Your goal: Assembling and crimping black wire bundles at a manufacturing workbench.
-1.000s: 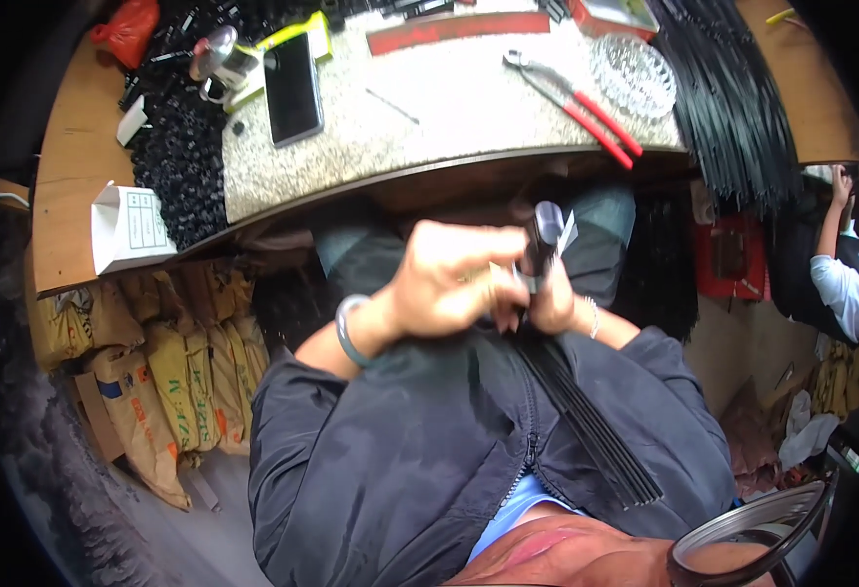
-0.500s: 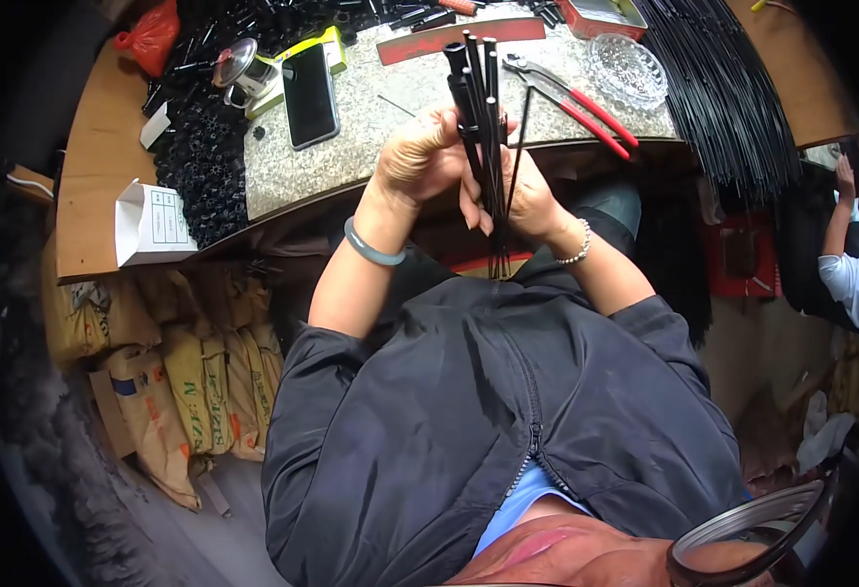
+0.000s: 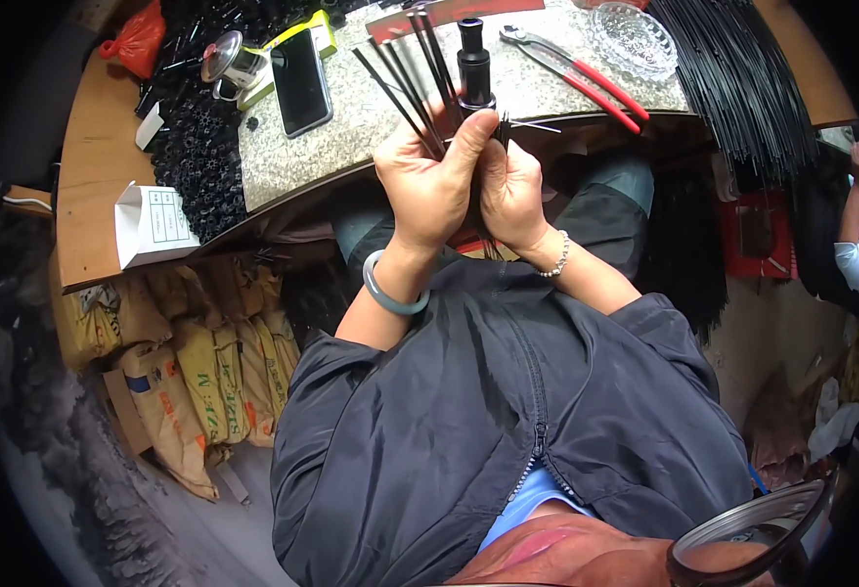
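In front of my chest, both hands are closed together around a stepped black plastic cylinder point(image 3: 473, 68) that stands upright above my thumbs. My left hand point(image 3: 424, 191) presses its thumb at the cylinder's base. Several thin black rods point(image 3: 415, 88) fan out to the upper left past my left fingers. My right hand point(image 3: 512, 196) is curled below the cylinder, thumb close to my left thumb. Short dark rod ends and a thin shiny one point(image 3: 535, 126) poke out above the right fingers. More rod ends hang below the hands. The grip inside is partly hidden.
Beyond the hands, red-handled pliers point(image 3: 586, 83) and a clear glass dish point(image 3: 635, 44) lie on the speckled worktop point(image 3: 351, 108). A phone point(image 3: 300, 83), a lidded cup point(image 3: 234, 64), and heaped black parts point(image 3: 195, 166) lie leftward. Long black rods point(image 3: 747, 98) lie rightward.
The bundle has been spread: its rods now fan left and the black cylinder stands apart. My left hand has turned, bringing its thumb to the front, and both hands have drawn closer together.
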Demonstrator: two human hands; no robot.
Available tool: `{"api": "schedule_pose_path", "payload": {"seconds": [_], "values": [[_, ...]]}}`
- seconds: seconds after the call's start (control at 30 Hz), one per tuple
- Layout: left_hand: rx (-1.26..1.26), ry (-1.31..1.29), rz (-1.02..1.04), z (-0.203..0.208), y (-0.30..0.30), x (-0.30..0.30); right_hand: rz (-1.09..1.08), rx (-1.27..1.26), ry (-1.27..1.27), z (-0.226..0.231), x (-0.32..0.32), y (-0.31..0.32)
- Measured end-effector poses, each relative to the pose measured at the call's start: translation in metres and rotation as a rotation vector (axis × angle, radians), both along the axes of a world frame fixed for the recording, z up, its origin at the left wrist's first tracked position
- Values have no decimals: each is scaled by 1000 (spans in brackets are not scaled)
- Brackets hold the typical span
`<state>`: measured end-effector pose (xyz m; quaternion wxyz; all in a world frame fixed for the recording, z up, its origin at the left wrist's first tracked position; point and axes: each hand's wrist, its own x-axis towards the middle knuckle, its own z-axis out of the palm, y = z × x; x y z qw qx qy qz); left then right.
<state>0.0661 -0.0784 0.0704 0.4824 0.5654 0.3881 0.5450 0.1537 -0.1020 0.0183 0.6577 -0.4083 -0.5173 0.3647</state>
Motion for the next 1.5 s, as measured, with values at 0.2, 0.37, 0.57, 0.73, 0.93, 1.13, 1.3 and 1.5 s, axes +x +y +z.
{"api": "schedule_pose_path", "payload": {"seconds": [0.2,0.37,0.57,0.73,0.93,1.13,1.3,1.5], "values": [[-34,-380,-181,-20,16,-12,120,-51,478,1,2,-3],[-59,-431,-185,-22,14,-11,189,-109,476,4,8,-2],[-61,-406,-158,-26,14,-12,214,-142,540,-2,9,7],[-42,-338,-216,-25,15,-16,354,-241,663,-1,13,15],[42,-353,-91,-33,10,-7,245,-163,627,-1,5,10],[-26,-409,-163,-33,12,-9,346,-250,654,0,13,14],[-36,-360,-207,-32,17,-14,490,-301,691,-6,18,25],[-14,-312,-195,-29,19,-11,349,-268,749,5,10,19]]}}
